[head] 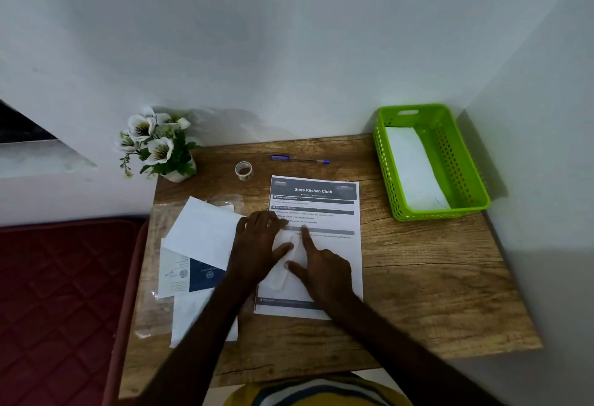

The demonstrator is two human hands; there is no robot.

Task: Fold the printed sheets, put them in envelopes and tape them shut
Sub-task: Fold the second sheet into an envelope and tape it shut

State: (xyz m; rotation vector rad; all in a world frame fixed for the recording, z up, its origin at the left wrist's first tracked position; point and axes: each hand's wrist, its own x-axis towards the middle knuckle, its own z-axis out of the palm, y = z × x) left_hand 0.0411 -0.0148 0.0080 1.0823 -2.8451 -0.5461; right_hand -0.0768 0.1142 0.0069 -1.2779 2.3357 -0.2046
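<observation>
A printed sheet headed "Store Kitchen Cloth" lies flat in the middle of the wooden table. On top of it rests a narrow folded white paper. My left hand lies flat on the folded paper's left side. My right hand presses it from the right, with the index finger stretched along its edge. White envelopes lie to the left, over a clear plastic sleeve. A roll of tape stands behind the sheet.
A blue pen lies near the back edge. A green plastic basket holding a white envelope stands at the back right. A pot of white flowers is at the back left. A blue and white card lies under the envelopes.
</observation>
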